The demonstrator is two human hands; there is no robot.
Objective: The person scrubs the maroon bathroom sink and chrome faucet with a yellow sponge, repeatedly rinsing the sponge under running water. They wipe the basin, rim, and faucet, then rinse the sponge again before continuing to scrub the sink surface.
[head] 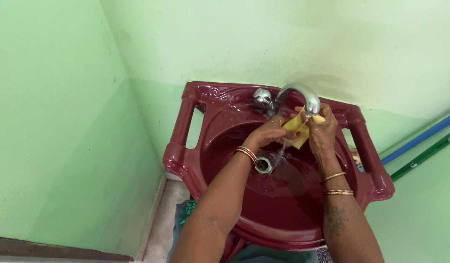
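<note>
We see a dark red sink [220, 122] fixed in the corner of 2 green walls [54, 122], with a chrome tap [303, 95] arching over the bowl and a metal drain [264, 164] below it. Our left hand [269, 132] and right hand [322, 134] both grip a yellow cloth [295, 129] directly under the spout, in running water [282, 153].

Home washroom corner: maroon washbasin [220, 114], chrome tap [303, 95], green walls [54, 122].
</note>
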